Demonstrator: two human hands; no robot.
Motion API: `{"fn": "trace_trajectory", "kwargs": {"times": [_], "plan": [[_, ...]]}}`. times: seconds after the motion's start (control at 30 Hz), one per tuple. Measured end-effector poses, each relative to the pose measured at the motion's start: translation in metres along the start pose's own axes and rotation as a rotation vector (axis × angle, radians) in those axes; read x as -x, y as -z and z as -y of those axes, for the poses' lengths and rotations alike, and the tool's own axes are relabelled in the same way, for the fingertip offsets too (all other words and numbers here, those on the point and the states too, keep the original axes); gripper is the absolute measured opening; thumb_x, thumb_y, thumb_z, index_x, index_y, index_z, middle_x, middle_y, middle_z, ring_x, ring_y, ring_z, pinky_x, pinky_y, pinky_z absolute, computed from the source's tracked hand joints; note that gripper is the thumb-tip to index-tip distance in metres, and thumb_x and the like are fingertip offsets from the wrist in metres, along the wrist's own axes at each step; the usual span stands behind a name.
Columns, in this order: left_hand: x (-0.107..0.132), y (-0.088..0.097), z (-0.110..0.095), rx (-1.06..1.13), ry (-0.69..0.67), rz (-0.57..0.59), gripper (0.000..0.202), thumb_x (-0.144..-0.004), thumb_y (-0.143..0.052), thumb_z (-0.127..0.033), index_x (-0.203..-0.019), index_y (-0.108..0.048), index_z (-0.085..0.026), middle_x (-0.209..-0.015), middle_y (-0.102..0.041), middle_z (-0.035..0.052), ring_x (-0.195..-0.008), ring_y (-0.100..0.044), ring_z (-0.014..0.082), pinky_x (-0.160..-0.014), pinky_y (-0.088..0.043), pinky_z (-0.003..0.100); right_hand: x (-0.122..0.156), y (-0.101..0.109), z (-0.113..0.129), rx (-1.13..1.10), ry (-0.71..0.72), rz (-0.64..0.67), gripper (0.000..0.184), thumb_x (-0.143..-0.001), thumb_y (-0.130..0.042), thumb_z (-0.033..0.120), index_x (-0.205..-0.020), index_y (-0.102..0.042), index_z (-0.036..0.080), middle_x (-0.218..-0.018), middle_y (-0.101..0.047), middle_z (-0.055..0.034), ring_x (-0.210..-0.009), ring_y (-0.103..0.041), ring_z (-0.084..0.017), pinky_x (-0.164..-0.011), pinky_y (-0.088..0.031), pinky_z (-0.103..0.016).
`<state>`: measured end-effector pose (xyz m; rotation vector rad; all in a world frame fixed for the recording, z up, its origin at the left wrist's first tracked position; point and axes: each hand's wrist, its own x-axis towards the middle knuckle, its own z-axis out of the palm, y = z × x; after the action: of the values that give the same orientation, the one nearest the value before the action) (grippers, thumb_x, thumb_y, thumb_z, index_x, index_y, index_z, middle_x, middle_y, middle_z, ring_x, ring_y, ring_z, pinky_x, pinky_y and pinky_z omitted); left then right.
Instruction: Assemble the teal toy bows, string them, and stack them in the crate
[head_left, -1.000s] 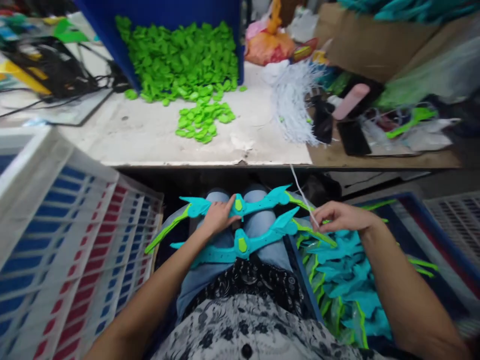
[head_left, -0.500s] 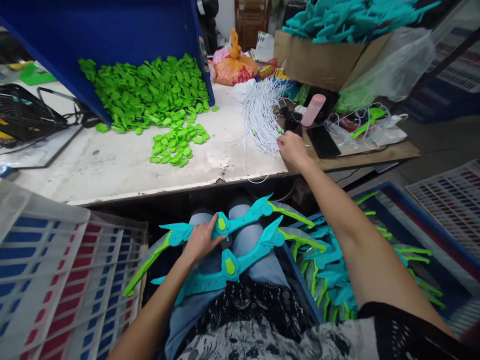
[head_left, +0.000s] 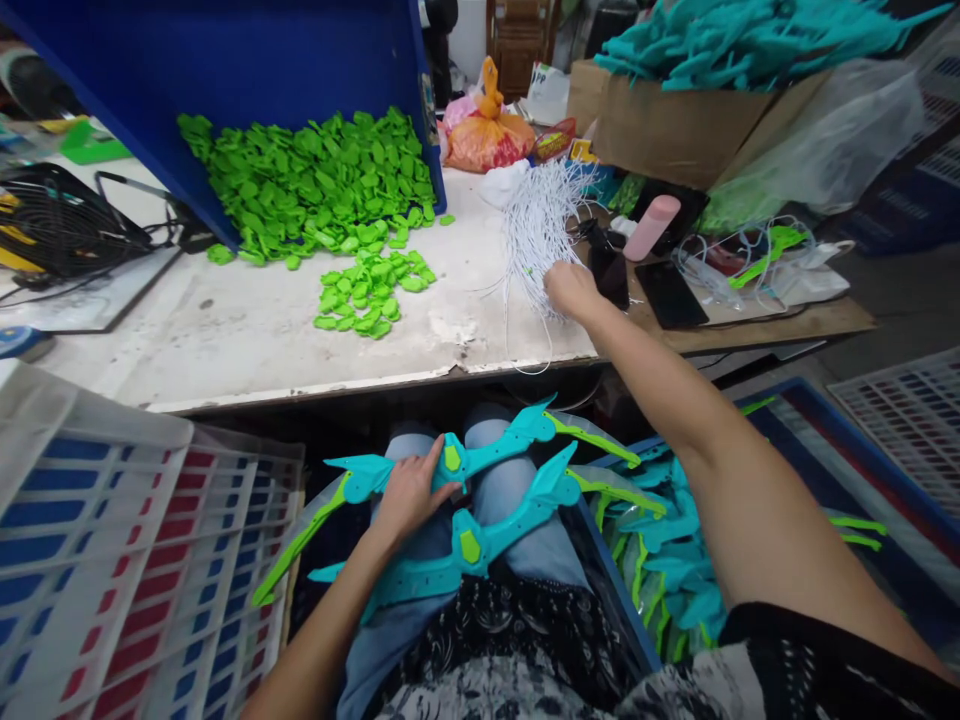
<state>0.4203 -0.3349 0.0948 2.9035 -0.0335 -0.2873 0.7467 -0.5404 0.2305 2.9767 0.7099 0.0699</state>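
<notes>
- Nearest, at the bottom centre, the near bow [head_left: 517,517] lies across light-blue jeans [head_left: 499,500]: hard-looking turquoise plastic with pointed fins and a lime inset. The left forearm crosses its left part, and its left end is hard to make out.
- Just above it in the frame, the left hand [head_left: 411,488] holds the far bow [head_left: 491,448] left of its middle, index finger and thumb spread apart beside the lime inset. The palm and the other fingers cover that stretch of the handle; curved green limbs with clear film run out at both ends.
- At lower right, a heap of similar bows [head_left: 675,540] overlaps in a blue-edged container, partly covered by the right arm.
- At lower left, a white slatted crate [head_left: 180,440] is cut off by the frame edge.
- Above centre, the right hand [head_left: 570,288] rests at the lower end of a bundle of thin white cords [head_left: 536,215] on the worn tabletop [head_left: 247,345]. Its fingertips are hidden, so whether they pinch a cord cannot be told.
- Upper left of centre, flat, glossy green pieces [head_left: 315,180] spill from a smooth blue bin [head_left: 300,60], cut off at the top.
</notes>
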Motion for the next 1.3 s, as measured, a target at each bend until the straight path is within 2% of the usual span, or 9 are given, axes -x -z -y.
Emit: {"fn": "trace_trajectory", "kwargs": {"times": [0.13,0.33,0.47,0.53,0.67,0.77,1.0,1.17,1.3], "plan": [[-0.001,0.0,0.003,-0.013,-0.008,-0.008,0.076,-0.085,-0.048,-0.054,-0.143,-0.027,-0.009,-0.094,-0.065,0.0155,-0.092,-0.059,0.0295,-0.08,-0.041,0.037,0.063,0.004,-0.034,-0.302,-0.013,0.037,0.022,-0.076,-0.056,0.023,-0.084,-0.073,0.011,-0.076,-0.069,-0.0101,-0.072,-0.062,-0.02,-0.065,-0.044,-0.027],[-0.001,0.008,0.01,0.016,-0.09,-0.089,0.07,-0.082,-0.054,-0.051,-0.137,-0.038,-0.01,-0.1,-0.063,0.0177,-0.093,-0.059,0.0304,-0.079,-0.045,0.039,0.26,-0.038,-0.08,-1.154,-0.314,0.515,0.038,-0.06,-0.071,0.047,-0.079,-0.069,0.014,-0.051,-0.061,-0.0006,-0.042,-0.049,-0.011,-0.042,-0.037,-0.022],[0.009,0.033,-0.03,0.124,-0.098,-0.429,0.047,-0.083,-0.056,-0.042,-0.12,-0.056,-0.013,-0.117,-0.056,0.0189,-0.109,-0.051,0.032,-0.091,-0.041,0.046,0.364,-0.075,-0.08,-1.273,-0.678,0.301,0.04,-0.057,-0.074,0.051,-0.072,-0.065,0.015,-0.052,-0.062,-0.0016,-0.041,-0.048,-0.01,-0.041,-0.037,-0.023],[0.016,0.04,-0.067,0.314,-0.15,-0.423,0.036,-0.085,-0.054,-0.038,-0.112,-0.06,-0.015,-0.108,-0.061,0.0143,-0.104,-0.055,0.0273,-0.091,-0.043,0.043,0.394,-0.095,-0.075,-1.243,-0.824,0.102,0.041,-0.055,-0.074,0.052,-0.071,-0.064,0.016,-0.054,-0.062,-0.0022,-0.043,-0.051,-0.012,-0.041,-0.038,-0.024],[0.02,0.011,-0.151,0.774,-0.317,0.143,0.027,-0.086,-0.051,-0.036,-0.101,-0.065,-0.018,-0.096,-0.068,0.0068,-0.087,-0.062,0.0192,-0.08,-0.049,0.031,0.419,-0.135,-0.065,-1.17,-0.929,-0.189,0.04,-0.057,-0.07,0.055,-0.071,-0.064,0.018,-0.061,-0.066,-0.0045,-0.054,-0.062,-0.019,-0.052,-0.048,-0.031],[0.009,-0.033,-0.196,0.959,-0.243,0.467,0.025,-0.082,-0.053,-0.033,-0.092,-0.068,-0.015,-0.091,-0.07,0.0063,-0.081,-0.063,0.0182,-0.075,-0.049,0.028,0.424,-0.156,-0.06,-0.987,-0.879,-0.286,0.034,-0.068,-0.063,0.051,-0.076,-0.065,0.018,-0.068,-0.068,-0.0059,-0.063,-0.065,-0.022,-0.06,-0.051,-0.035],[-0.023,-0.086,-0.232,1.228,0.151,0.635,0.018,-0.077,-0.058,-0.024,-0.082,-0.068,-0.01,-0.064,-0.062,0.0021,-0.058,-0.055,0.0117,-0.061,-0.045,0.023,0.42,-0.154,-0.052,-0.607,-0.608,-0.323,0.024,-0.084,-0.048,0.037,-0.08,-0.066,0.021,-0.081,-0.069,-0.0079,-0.076,-0.065,-0.022,-0.072,-0.05,-0.035],[-0.041,-0.102,-0.257,1.361,0.216,0.748,0.037,-0.079,-0.054,-0.016,-0.115,-0.058,-0.01,-0.075,-0.066,0.0044,-0.058,-0.058,0.0106,-0.062,-0.048,0.025,0.415,-0.163,-0.048,-0.622,-0.522,-0.288,0.026,-0.087,-0.045,0.035,-0.086,-0.067,0.021,-0.089,-0.07,-0.0081,-0.085,-0.065,-0.022,-0.078,-0.051,-0.036],[-0.053,-0.116,-0.285,1.485,0.214,0.844,0.024,-0.079,-0.059,-0.02,-0.099,-0.063,-0.007,-0.079,-0.068,0.0087,-0.066,-0.063,0.0124,-0.071,-0.051,0.028,0.419,-0.169,-0.053,-0.741,-0.516,-0.251,0.026,-0.085,-0.047,0.035,-0.092,-0.069,0.023,-0.092,-0.07,-0.0066,-0.084,-0.065,-0.021,-0.079,-0.051,-0.037]]}}
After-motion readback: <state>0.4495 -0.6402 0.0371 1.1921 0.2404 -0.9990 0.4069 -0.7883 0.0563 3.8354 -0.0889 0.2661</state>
